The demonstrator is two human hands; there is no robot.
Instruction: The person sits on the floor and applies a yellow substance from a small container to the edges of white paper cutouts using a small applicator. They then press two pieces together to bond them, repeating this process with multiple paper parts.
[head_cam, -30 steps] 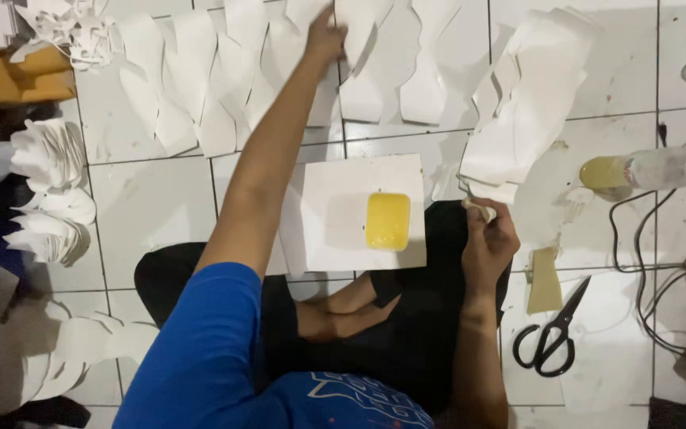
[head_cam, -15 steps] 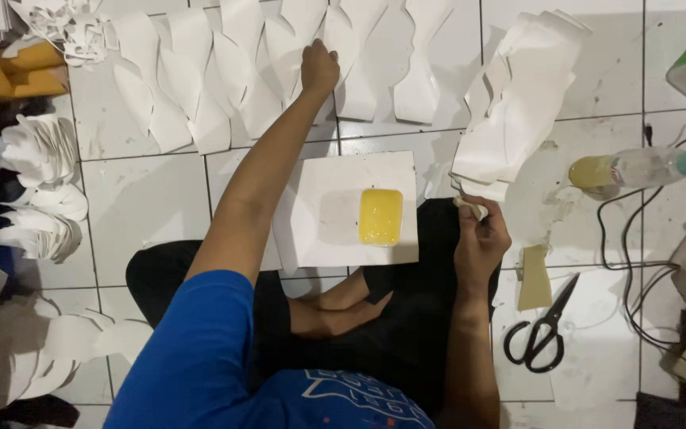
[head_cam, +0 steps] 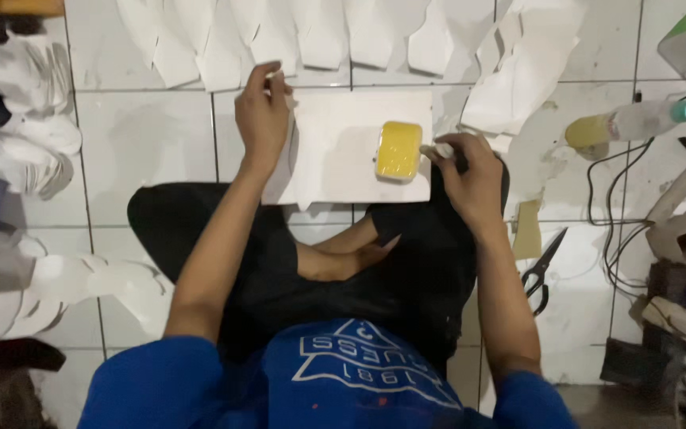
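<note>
I sit cross-legged on a white tiled floor with a white board [head_cam: 351,151] resting on my knees. A small yellow tin [head_cam: 398,149] lies on the board's right side. My left hand [head_cam: 262,115] pinches a white paper cutout [head_cam: 286,163] at the board's left edge. My right hand [head_cam: 470,175] is closed on a small white-tipped stick [head_cam: 441,149], whose tip is right beside the tin. A row of white paper cutouts [head_cam: 319,36] is laid out on the tiles beyond the board.
Black scissors [head_cam: 544,266] and a tan card piece [head_cam: 527,230] lie at my right. Farther right are a bottle with yellowish liquid and a teal cap [head_cam: 629,123], black cables [head_cam: 605,222] and clutter. Stacks of white cutouts [head_cam: 29,119] sit at the left.
My left hand has drawn back from the far row of cutouts to the board's left edge, now holding a cutout. My right hand moved up to the yellow tin.
</note>
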